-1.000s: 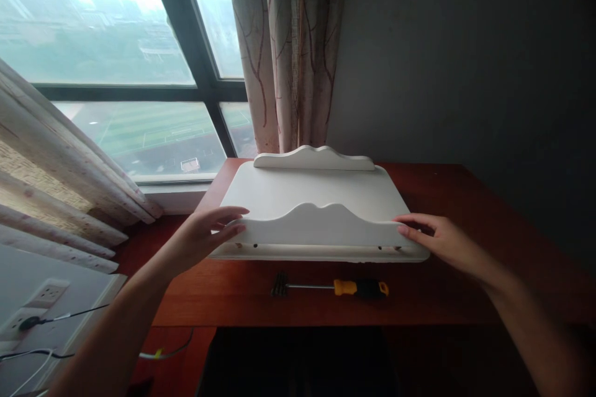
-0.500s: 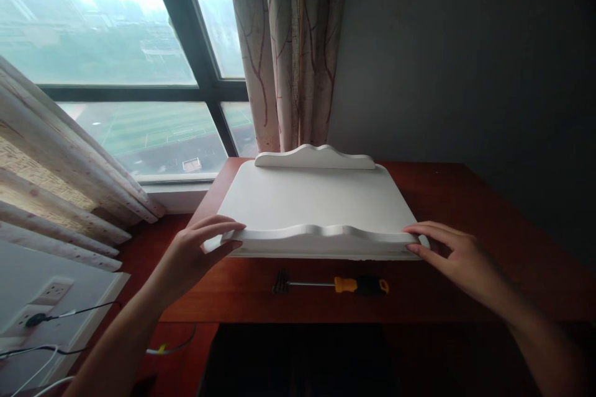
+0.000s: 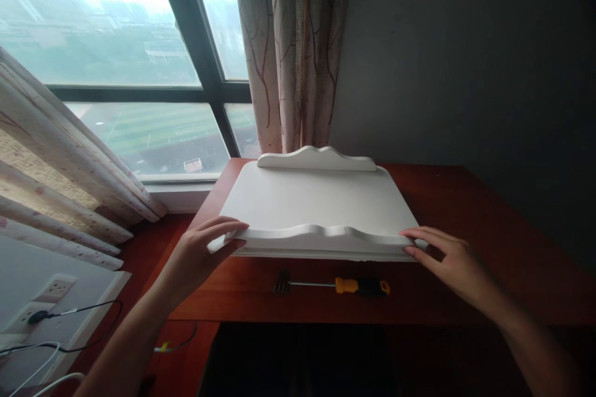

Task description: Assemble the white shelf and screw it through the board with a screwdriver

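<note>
A white board (image 3: 321, 198) lies on the reddish-brown table, with a wavy-edged white strip (image 3: 316, 160) standing along its far side. Along its near side runs a second wavy white strip (image 3: 321, 239). My left hand (image 3: 212, 242) pinches the left end of this near strip, fingers over the top and thumb on the front. At the right end, my right hand (image 3: 437, 251) grips it the same way. Just in front of the board lies a screwdriver (image 3: 356, 286) with a yellow and black handle. Several small dark screws (image 3: 282, 281) are gathered around its tip.
The table (image 3: 479, 229) extends to the right, against a dark grey wall (image 3: 456, 56). A window (image 3: 135, 130) and patterned curtains (image 3: 298, 49) stand behind and to the left. At lower left, a black plug (image 3: 38, 317) and cables meet a wall socket.
My right hand has shifted slightly left along the near strip. Both hands still hold its ends; the whole view has moved a little.
</note>
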`<state>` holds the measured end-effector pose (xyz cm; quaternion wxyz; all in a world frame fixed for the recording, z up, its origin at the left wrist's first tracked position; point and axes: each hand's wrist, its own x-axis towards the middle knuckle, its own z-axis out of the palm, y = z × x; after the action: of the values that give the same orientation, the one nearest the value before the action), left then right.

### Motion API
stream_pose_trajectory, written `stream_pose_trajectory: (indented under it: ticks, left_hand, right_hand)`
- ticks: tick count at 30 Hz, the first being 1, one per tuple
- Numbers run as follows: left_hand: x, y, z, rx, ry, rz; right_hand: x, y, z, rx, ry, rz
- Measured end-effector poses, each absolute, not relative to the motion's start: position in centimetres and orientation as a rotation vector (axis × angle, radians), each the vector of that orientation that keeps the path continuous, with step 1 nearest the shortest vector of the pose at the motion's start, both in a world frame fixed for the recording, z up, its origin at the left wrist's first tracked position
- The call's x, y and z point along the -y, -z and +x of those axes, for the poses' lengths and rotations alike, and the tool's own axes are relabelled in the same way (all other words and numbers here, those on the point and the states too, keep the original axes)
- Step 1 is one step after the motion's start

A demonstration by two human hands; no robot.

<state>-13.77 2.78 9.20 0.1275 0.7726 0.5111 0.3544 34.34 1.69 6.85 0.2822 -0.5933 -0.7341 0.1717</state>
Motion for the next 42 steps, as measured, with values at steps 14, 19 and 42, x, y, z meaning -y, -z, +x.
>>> stream_pose_trajectory:
  ticks: [14,19,42]
  left_hand:
    - [-2.88,-9.27,-13.73,-1.502,-1.064,2.233]
    - [-3.02,-9.59,-13.86,-1.481,-1.025,2.251]
    - [-3.16,-8.81,-13.98,-1.5,-1.017,2.223]
  right_hand:
    - [-1.53,-6.18,34.08,1.903,-0.46,-1.501]
    - [-1.41,-6.33,33.95,1.887,-0.465,-1.463]
    - [-1.4,-6.18,33.87,1.904,-0.397,-1.459]
